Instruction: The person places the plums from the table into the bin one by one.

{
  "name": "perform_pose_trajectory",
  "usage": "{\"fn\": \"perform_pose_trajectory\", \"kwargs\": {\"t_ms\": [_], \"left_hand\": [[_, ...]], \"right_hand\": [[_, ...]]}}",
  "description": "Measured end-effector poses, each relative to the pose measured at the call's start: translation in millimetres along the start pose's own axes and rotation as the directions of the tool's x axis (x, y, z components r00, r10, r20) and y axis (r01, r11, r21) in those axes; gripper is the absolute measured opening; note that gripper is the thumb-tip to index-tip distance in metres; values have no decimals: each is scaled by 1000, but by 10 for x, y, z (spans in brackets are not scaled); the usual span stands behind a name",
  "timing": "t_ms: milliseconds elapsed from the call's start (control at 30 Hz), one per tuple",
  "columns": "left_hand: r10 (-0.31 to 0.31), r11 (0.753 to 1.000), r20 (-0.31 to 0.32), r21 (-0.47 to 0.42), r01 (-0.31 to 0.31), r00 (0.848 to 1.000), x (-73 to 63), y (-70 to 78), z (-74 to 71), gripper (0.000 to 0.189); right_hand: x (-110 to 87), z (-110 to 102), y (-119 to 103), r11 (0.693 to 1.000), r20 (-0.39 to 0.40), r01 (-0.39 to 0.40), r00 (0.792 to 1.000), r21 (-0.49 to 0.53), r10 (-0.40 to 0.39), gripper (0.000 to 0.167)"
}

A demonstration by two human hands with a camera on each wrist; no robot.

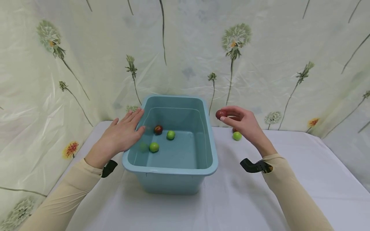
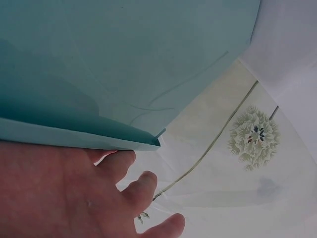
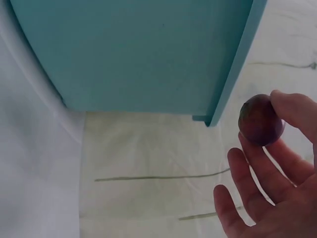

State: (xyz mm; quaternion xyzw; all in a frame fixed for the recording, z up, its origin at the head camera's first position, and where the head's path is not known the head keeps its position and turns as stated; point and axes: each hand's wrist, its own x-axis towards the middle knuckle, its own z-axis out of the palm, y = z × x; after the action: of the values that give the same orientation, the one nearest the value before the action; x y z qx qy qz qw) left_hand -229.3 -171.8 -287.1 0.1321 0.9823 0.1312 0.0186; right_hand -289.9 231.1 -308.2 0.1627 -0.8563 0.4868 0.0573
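Observation:
My right hand (image 1: 242, 124) pinches a dark red plum (image 1: 221, 114) between thumb and fingertips, just outside the right rim of a blue plastic basin (image 1: 170, 171). The right wrist view shows the plum (image 3: 260, 120) held above the level of the rim. With its fingers straight, my left hand (image 1: 119, 136) lies along the basin's left rim. Inside the basin are a dark red plum (image 1: 158, 129) and two small green round fruits, one green fruit (image 1: 171, 134) farther back and another green fruit (image 1: 154, 147) nearer. Below my right hand, a green fruit (image 1: 237, 136) partly covers another red fruit.
The basin stands on a table with a white cloth (image 1: 231, 199). Behind and at the sides hangs a pale plastic sheet (image 1: 185, 48) printed with dandelions, close to the basin's far end. Black straps sit at both wrists.

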Motion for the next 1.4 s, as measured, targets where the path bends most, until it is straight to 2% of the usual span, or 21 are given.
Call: {"fn": "perform_pose_trajectory", "kwargs": {"t_ms": [400,600,867,1167,1400], "left_hand": [[9,1000,-12,-3,-9,1000,-11,-16,12,64],[3,1000,-8,-3,-3,1000,-13,-8,15,64],[8,1000,-13,-6,-8,1000,-7,-18,18,64],[0,1000,1,-8,0,1000,-3,-21,3,64],[-4,1000,4,-1,4,1000,-6,-7,-6,65]], "right_hand": [[56,99,-197,996,-41,87,995,12,-86,40],[112,171,-286,984,-9,172,985,43,-172,37],[178,252,-452,977,13,211,977,27,-211,37],[76,331,-891,961,84,275,957,24,-276,33],[89,433,-1012,952,123,306,944,9,-305,30]]}}
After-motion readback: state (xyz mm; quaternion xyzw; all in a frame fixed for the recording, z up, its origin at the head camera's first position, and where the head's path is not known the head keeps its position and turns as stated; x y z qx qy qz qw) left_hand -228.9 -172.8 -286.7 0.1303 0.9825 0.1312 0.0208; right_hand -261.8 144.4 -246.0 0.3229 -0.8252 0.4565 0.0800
